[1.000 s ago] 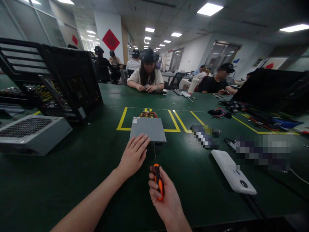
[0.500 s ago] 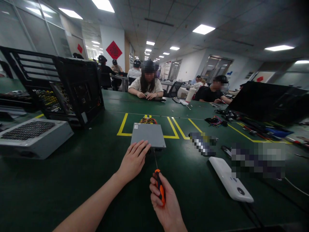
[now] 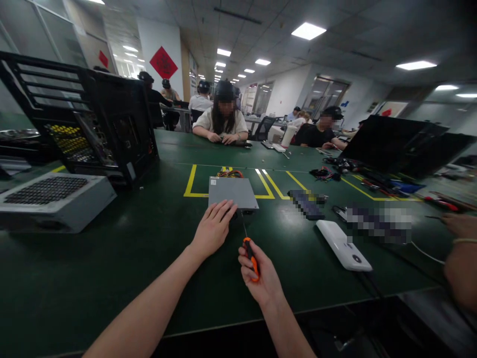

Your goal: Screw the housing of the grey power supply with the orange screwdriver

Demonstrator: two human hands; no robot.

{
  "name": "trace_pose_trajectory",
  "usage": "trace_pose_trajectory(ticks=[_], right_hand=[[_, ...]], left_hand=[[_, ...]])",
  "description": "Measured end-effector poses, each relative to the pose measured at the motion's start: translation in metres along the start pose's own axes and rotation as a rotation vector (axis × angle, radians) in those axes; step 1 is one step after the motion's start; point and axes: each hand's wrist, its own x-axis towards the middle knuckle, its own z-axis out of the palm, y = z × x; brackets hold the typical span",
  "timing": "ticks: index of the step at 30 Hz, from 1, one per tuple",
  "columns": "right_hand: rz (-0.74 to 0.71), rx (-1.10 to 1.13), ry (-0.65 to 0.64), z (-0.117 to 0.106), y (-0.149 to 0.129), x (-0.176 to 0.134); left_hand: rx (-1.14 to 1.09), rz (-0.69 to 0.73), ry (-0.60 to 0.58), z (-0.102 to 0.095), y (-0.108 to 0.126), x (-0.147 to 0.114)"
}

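A grey computer power supply (image 3: 233,191) lies on the green table, its bundle of coloured cables (image 3: 230,173) at the far side. My left hand (image 3: 216,226) rests with its fingers stretched flat over the near left edge of the metal case. In my right hand (image 3: 261,271) is a screwdriver with an orange and black handle (image 3: 252,259), fingers wrapped round it. Its thin shaft points away from me and reaches the near face of the power supply, right of my left fingertips. The tip and whatever it touches are too small to make out.
At left stand an open black computer case (image 3: 112,124) and a second power supply (image 3: 52,201). On the right lie a white device (image 3: 345,246), cables (image 3: 325,173) and a dark panel (image 3: 395,144). Another person's arm (image 3: 462,248) reaches in at the right edge; a person (image 3: 223,117) sits opposite.
The view has tilted down, showing the table's near edge. Another person's arm has come in at the right. My left hand stays on the power supply and my right keeps the screwdriver at its near face.
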Motion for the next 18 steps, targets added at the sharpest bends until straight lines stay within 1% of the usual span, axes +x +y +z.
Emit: trace_pose_trajectory(ticks=[3,6,11,15,18], right_hand=[[-0.03,-0.014,0.014,0.001,0.003,0.0],[-0.029,-0.035,0.011,0.003,0.004,-0.002],[-0.042,-0.08,0.019,0.006,0.006,-0.003],[-0.098,-0.083,0.06,0.007,0.008,-0.002],[-0.095,-0.084,0.091,0.008,0.009,-0.003]], left_hand=[[-0.016,-0.005,0.028,0.0,0.0,-0.001],[-0.036,-0.011,0.047,0.001,0.0,-0.002],[-0.084,0.007,0.067,0.001,-0.008,-0.003],[-0.137,0.029,0.077,0.0,-0.014,-0.002],[-0.159,0.018,0.075,-0.001,-0.013,-0.002]])
